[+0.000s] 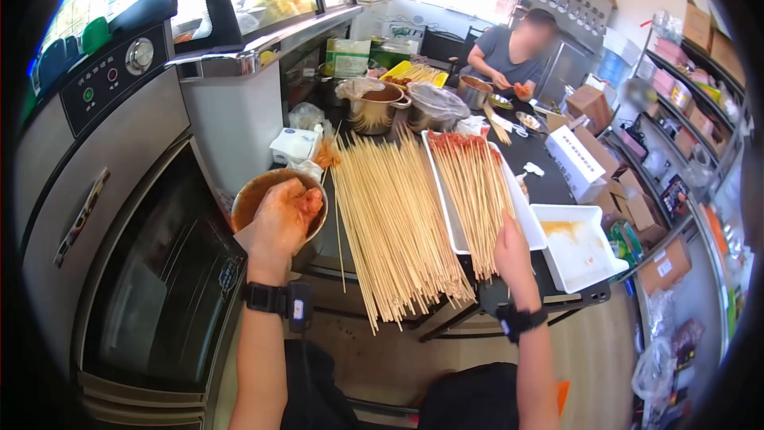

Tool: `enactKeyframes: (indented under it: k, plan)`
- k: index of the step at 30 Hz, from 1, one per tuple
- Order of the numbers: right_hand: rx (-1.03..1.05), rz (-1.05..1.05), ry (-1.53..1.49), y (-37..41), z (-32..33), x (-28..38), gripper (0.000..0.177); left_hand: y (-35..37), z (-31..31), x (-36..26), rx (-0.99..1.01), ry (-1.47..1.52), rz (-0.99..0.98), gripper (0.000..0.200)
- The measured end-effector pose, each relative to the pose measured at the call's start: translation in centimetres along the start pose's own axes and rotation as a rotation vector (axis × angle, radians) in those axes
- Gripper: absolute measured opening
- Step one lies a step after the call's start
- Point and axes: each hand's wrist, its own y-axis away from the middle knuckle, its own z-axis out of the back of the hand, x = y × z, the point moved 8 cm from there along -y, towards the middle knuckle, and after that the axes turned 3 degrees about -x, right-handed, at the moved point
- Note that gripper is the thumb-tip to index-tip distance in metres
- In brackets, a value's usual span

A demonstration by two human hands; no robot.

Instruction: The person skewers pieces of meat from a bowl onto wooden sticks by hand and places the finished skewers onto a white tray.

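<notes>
"Crowded metal shelves lined the room's right side. What carried the work?"

"A long black table. Largest on it was a fan of bare, pale wooden sticks, then a long white plastic tray of red-tipped wooden skewers. At the left was a round metal bowl."

"And the hands?"

"The left hand had its grip clenched around wet reddish meat, over the bowl. The right hand was at the skewers' lower ends; whether its grip had one, I couldn't tell."

"Best handling?"

"To my mind, meat kept above the bowl to catch drips, sticks handled by their clean ends."

"Any room?"

"Little between bowl and fan. Stick ends overhung the table's near edge, so low sweeps risked knocking them; a shallow white plastic tray at the right left more space above."
</notes>
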Motion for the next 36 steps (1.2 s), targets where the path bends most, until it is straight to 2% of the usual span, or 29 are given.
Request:
enactKeyframes:
  k: [1, 3, 4, 5, 6, 7, 8, 9, 13, 15, 16, 17, 19, 20, 21, 22, 23, 25, 27, 30, 32, 33, 35, 36]
  plan:
    - [-0.008, 0.001, 0.006, -1.3, -0.3, -1.5, 0.038, -0.5, 0.9, 0.1, 0.009, 0.004, 0.001, 0.013]
    - [0.064, 0.052, 0.219, -3.8, -1.9, -3.7, 0.041, -1.4, 1.7, -0.1, 0.200, -0.042, -0.107, 0.008]
    - [0.046, 0.065, 0.229, -4.6, -2.9, -4.5, 0.041, -0.5, 0.6, -0.4, 0.321, -0.172, -0.219, 0.008]
    - [0.058, 0.083, 0.434, -4.9, -4.1, -5.5, 0.042, -0.3, -0.1, -0.4, 0.339, -0.147, -0.233, 0.008]
    - [0.074, 0.093, 0.642, -4.7, -4.5, -6.2, 0.042, -0.2, 0.1, -0.2, 0.255, -0.069, -0.204, 0.007]
    - [0.062, 0.104, 0.660, -4.3, -4.5, -5.8, 0.042, -0.3, 0.6, -0.3, 0.168, 0.004, -0.173, 0.008]
    - [-0.029, 0.141, 0.656, -3.8, -4.2, -4.2, 0.039, -0.4, 0.4, -0.2, 0.165, -0.030, -0.096, 0.014]
    - [-0.112, 0.182, 0.643, -3.3, -4.2, -2.4, 0.037, -0.4, 0.1, -0.5, 0.163, -0.022, -0.109, 0.014]
    - [-0.074, 0.341, 0.450, -0.1, -5.2, 6.4, 0.029, 0.7, -0.7, -0.4, 0.129, -0.088, -0.060, 0.021]
    - [0.108, 0.397, 0.245, 1.5, -7.2, 9.6, 0.026, 0.7, -0.8, -0.6, 0.211, -0.171, -0.148, 0.022]
    - [0.049, 0.483, 0.195, 2.2, -7.8, 11.2, 0.016, 0.8, -0.7, -0.4, 0.197, -0.121, -0.103, 0.022]
    - [0.062, 0.492, 0.180, 2.6, -8.9, 11.8, 0.016, 0.9, -1.0, -0.4, 0.188, -0.069, -0.060, 0.023]
    - [0.212, 0.470, 0.319, 3.3, -12.2, 11.8, 0.008, 0.7, -0.3, -0.4, 0.124, -0.054, -0.035, 0.024]
    - [0.235, 0.357, 0.313, 3.2, -13.4, 11.0, 0.007, 0.5, -0.4, -0.4, 0.160, -0.040, -0.043, 0.025]
    - [0.240, 0.365, 0.309, 3.2, -13.5, 11.5, 0.007, 0.6, -0.8, -0.5, 0.199, -0.027, -0.049, 0.025]
    - [0.231, 0.252, 0.316, 2.6, -13.4, 11.2, 0.006, 0.5, -0.5, -0.4, 0.104, 0.006, -0.042, 0.024]
    - [0.221, 0.139, 0.324, 2.2, -13.2, 10.8, 0.004, 0.4, -0.6, -0.4, 0.101, 0.009, -0.051, 0.024]
    - [0.197, 0.131, 0.319, 1.8, -12.7, 10.9, 0.004, -0.2, 0.2, -0.1, 0.023, -0.030, -0.019, 0.022]
    - [0.178, 0.122, 0.319, 1.5, -12.1, 10.2, 0.004, -0.6, 0.9, 0.2, -0.041, 0.065, 0.004, 0.019]
    - [0.129, 0.113, 0.317, 1.4, -10.9, 8.9, 0.008, -0.3, 0.3, 0.1, 0.063, 0.168, 0.013, 0.018]
    - [0.226, -0.022, 0.218, 1.8, -10.5, 7.4, 0.007, 0.1, -0.3, -0.2, 0.095, 0.123, 0.013, 0.020]
    - [0.230, -0.015, 0.222, 2.3, -9.8, 7.5, 0.007, 0.1, -0.2, -0.1, 0.091, 0.129, 0.009, 0.020]
    - [0.184, -0.023, -0.011, 3.6, -7.4, 8.2, 0.009, -0.1, -0.1, -0.1, 0.097, 0.123, 0.024, 0.021]
    - [0.189, -0.012, -0.010, 4.3, -6.1, 9.1, 0.009, -0.3, 0.2, 0.0, 0.092, 0.130, 0.015, 0.021]
